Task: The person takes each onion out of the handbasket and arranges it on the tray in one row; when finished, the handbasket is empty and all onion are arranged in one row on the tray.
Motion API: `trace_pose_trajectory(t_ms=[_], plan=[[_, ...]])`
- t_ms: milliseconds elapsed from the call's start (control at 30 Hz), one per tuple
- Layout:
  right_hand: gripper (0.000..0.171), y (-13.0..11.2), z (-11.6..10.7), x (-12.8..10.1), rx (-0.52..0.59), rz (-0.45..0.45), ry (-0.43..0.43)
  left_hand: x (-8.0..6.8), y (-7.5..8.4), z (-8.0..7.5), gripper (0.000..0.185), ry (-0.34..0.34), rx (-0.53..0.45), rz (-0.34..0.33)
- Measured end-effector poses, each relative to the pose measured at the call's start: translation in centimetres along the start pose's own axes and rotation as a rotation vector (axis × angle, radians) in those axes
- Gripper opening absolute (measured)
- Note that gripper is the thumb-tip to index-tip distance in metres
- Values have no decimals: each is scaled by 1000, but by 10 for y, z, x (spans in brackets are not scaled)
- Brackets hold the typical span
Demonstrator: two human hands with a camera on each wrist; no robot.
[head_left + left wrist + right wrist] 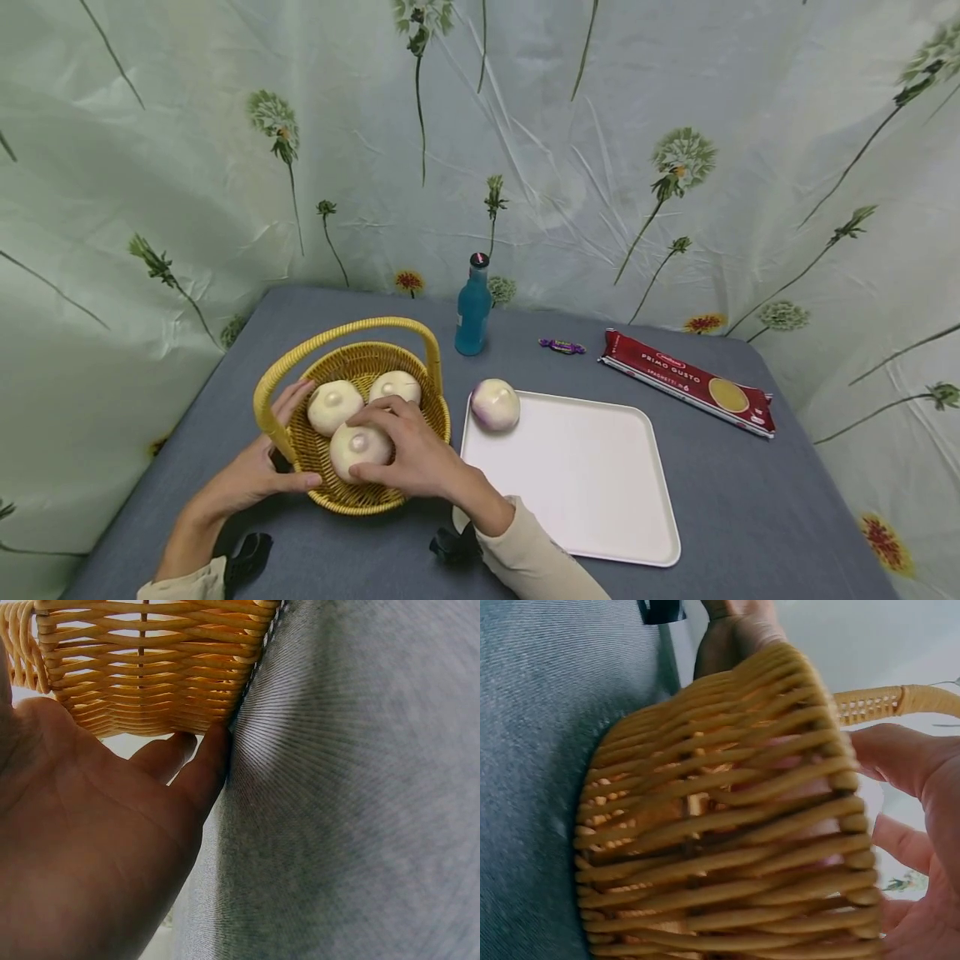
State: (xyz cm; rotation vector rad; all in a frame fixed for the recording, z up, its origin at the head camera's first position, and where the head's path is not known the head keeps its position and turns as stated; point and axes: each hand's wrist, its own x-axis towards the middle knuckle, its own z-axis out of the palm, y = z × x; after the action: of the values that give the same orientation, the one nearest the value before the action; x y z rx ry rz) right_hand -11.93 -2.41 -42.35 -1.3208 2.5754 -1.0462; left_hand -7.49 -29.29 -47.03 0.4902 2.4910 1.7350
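- Right hand (416, 454) reaches into a yellow woven wicker basket (397, 492) with an arched handle; its curled fingers and thumb grip the nearest of three pale, round turnip-like bulbs (358, 450), which still sits inside the basket.
- Left hand (255, 475) steadies the basket from outside, palm against the woven wall and fingers fairly straight, thumb along the base; it grips nothing.
- Two more pale round bulbs (333, 406) lie in the basket behind the gripped one, touching each other.
- One white and purple round bulb (494, 405) already rests on the near left corner of a white rectangular plastic tray (592, 492), which lies just beside the basket on the right.
- Judging from this, the moving of bulbs from basket to tray looks about a quarter done: one across, one in hand but not lifted, two untouched.
- Farther back on the grey cloth-covered table (750, 500) stand a blue glass bottle (472, 312), a small purple wrapped sweet (561, 346) and a red spaghetti packet (686, 382).
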Motion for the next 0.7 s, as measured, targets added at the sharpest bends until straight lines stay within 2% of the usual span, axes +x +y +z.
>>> trace_pose_trajectory(t_ms=[333,700], plan=[[52,-2,-16,-7,39,28,56,1,1,1,117,2,14,-6],[50,-5,-29,-15,112,48,34,0,3,1,117,-2,-3,-2]])
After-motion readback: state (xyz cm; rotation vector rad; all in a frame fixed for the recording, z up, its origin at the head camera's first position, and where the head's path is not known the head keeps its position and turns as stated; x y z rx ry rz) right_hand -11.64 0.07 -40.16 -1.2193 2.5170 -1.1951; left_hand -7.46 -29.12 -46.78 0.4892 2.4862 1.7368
